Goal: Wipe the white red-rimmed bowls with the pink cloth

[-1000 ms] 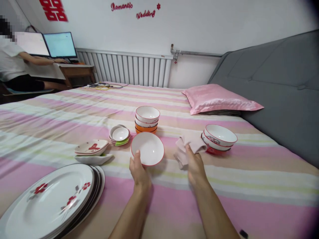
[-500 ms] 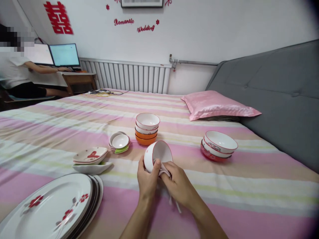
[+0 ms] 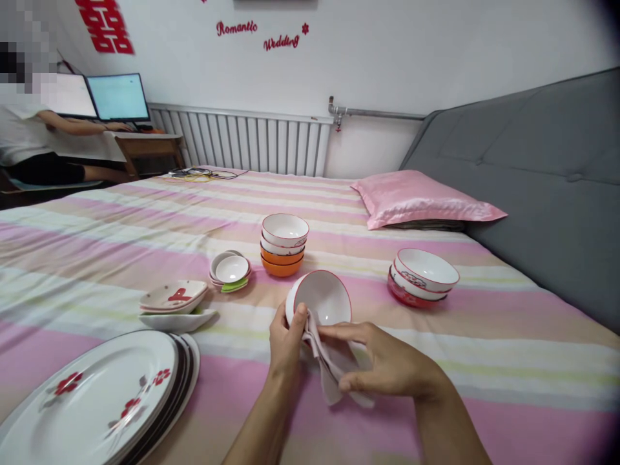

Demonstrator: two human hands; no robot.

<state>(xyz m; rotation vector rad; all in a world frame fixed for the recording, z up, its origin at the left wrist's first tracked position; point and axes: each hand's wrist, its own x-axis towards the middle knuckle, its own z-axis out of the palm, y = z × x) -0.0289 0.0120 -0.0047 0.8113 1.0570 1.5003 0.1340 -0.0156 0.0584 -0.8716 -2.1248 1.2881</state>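
Observation:
My left hand [image 3: 287, 337] grips a white bowl with a red rim [image 3: 323, 298], tilted so its inside faces me, just above the striped bedspread [image 3: 484, 368]. My right hand [image 3: 387, 365] pinches a pale pink cloth [image 3: 332, 365] that hangs under the bowl's near edge and touches it. My left thumb presses the cloth's top against the rim.
A stack of white and orange bowls [image 3: 283, 244] stands behind, two red-and-white bowls [image 3: 422, 274] to the right. Small saucers [image 3: 230, 270], shallow dishes [image 3: 175, 302] and a pile of large plates [image 3: 92, 400] lie left. A pink pillow [image 3: 421, 201] and grey headboard [image 3: 542, 174] are right. Another person [image 3: 29, 135] sits at a far-left desk.
My left hand lifted the bowl off the bed and tilted it. My right hand brought the cloth from beside the red bowls to the bowl, then drew it down along the near rim.

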